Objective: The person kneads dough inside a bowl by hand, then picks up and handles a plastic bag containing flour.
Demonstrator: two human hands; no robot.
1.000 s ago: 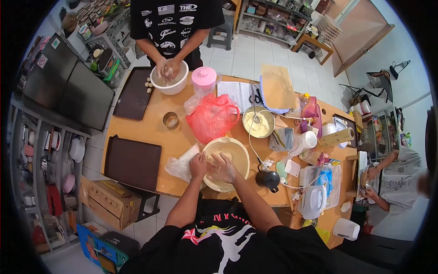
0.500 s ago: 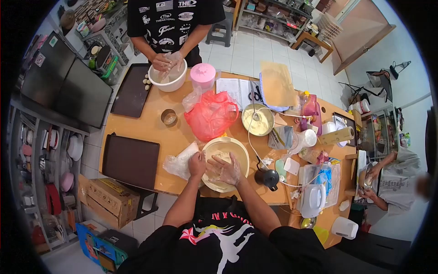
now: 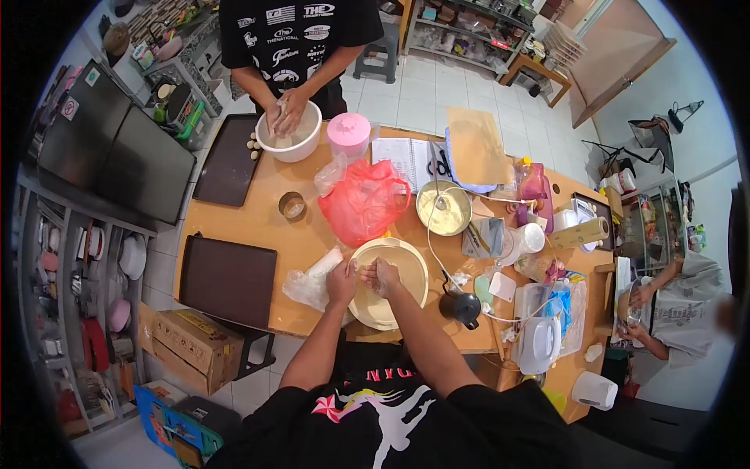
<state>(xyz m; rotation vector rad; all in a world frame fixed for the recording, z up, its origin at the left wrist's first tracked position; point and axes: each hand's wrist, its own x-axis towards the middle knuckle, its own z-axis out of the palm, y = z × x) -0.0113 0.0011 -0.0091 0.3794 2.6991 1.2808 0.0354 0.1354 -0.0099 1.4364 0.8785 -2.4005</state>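
1. Bowl (image 3: 408, 291) sits near the front edge of the table (image 3: 250, 217).
2. Over it, my left hand (image 3: 341, 283) and right hand (image 3: 380, 277) come close together, fingers bent; I cannot tell whether either grips anything.
3. Red bag (image 3: 364, 203) rests beyond.

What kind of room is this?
Probably a kitchen or small home bakery: there are dark baking trays, a white bowl with someone's floury hands in it, and a tall fridge.

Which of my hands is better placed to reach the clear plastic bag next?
Likely the left hand: it is beside the clear plastic bag, while the right hand is over the bowl, farther away.
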